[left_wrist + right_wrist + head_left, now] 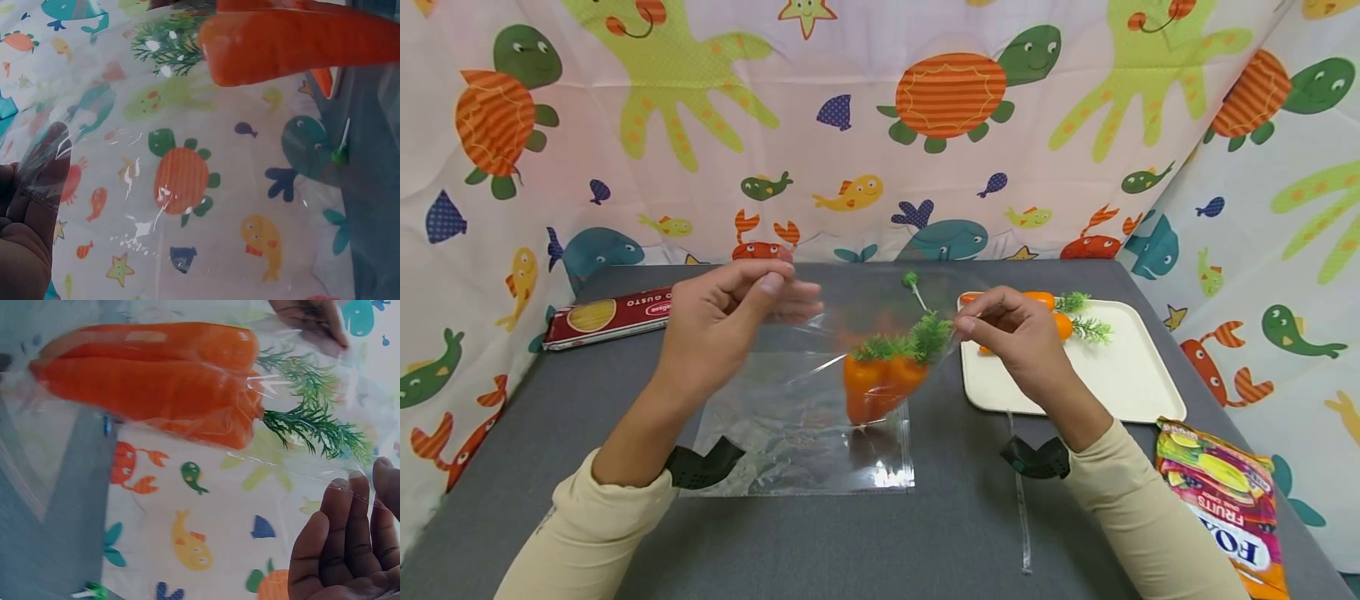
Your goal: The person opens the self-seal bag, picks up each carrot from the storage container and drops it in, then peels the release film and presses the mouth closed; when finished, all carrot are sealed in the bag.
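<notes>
Seen from my remote station, a person at a gray desk (865, 542) lifts a clear bag (829, 364) over the desk's middle, with two orange carrots (880, 385) inside, tips down, leafy tops (928, 333) up. By my reading, the step in hand is managing the upper edge of the bag with the carrots loaded; I cannot tell whether its mouth is parted. The next move, I judge, calls for both edges to be held level and the film to be gathered or straightened without crushing the greens.

I see the left hand (715, 321) pinching the film lightly between thumb and forefinger, the other fingers reaching out almost straight. The right hand (1011, 329) pinches the opposite edge beside the greens, its fingers bent; neither of the hands touches the carrots themselves.

Below, a clear sheet of plastic (790, 442) lies on the desk; whether it belongs to the lifted bag or is a separate one, I cannot tell. Toward the desk's far right corner sits a cream tray (1123, 362) bearing more orange vegetables (1063, 325), partly hidden by the right hand. A red packet (613, 318) rests by the far left corner, a bright candy bag (1228, 500) along the right edge, and a small green-topped stick (911, 280) near the far edge.
</notes>
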`<state>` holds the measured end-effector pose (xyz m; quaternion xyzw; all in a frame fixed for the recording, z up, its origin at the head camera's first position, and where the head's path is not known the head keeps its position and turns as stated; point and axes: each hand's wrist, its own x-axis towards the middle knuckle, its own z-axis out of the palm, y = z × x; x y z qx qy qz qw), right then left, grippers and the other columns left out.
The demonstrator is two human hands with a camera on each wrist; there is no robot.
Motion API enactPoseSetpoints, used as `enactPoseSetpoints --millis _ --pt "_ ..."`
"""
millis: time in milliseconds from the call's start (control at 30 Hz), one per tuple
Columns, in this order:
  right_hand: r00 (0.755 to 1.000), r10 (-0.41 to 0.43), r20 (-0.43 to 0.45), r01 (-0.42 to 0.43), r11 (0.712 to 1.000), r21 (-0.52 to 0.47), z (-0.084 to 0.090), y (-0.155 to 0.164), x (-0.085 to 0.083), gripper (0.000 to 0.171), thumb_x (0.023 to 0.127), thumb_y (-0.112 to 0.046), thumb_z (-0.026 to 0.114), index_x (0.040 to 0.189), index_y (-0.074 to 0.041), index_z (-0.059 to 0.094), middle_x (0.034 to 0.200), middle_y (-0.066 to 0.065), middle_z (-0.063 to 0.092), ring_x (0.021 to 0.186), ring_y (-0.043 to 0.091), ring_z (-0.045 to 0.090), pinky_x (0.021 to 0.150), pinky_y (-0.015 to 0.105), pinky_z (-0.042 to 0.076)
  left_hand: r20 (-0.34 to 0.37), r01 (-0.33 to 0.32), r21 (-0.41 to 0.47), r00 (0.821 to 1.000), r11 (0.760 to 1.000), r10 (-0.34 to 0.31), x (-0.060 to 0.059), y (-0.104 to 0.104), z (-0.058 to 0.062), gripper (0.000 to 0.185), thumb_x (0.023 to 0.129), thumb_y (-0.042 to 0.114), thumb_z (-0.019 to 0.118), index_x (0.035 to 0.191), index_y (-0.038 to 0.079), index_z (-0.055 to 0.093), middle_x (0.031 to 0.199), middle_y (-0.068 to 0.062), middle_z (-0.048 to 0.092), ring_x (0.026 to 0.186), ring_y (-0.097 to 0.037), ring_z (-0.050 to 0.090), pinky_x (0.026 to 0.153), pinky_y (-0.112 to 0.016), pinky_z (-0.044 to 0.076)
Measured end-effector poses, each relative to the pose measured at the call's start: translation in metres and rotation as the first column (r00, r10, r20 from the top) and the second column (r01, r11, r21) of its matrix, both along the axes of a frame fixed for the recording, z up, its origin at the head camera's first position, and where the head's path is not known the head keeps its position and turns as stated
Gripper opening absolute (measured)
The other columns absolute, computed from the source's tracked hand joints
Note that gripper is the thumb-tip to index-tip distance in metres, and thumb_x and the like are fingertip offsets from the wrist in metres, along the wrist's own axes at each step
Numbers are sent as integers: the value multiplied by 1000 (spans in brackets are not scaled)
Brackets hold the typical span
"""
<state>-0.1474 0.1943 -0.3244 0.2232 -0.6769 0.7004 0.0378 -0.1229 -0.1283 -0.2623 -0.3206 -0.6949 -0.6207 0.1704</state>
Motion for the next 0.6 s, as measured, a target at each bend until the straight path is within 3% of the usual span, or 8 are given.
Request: enactPoseSetpoints --millis 233,600 --pt "993 -39 -115 49 996 80 14 3 2 5 89 0 69 93 -1 65 85 10 66 75 23 64 70 29 55 10 -55 36 998 998 55 -4 -4 -16 19 98 -3 54 113 -9 63 98 -21 71 86 -25 72 76 -34 55" --pt "990 -50 -129 57 997 48 10 -4 -5 10 86 12 65 94 8 63 87 9 67 73 20 66 74 32 56 31 -109 37 994 993 108 -18 -10 -45 21 99 1 53 118 -5 62 96 -21 71 84 -22 72 77 -33 55"
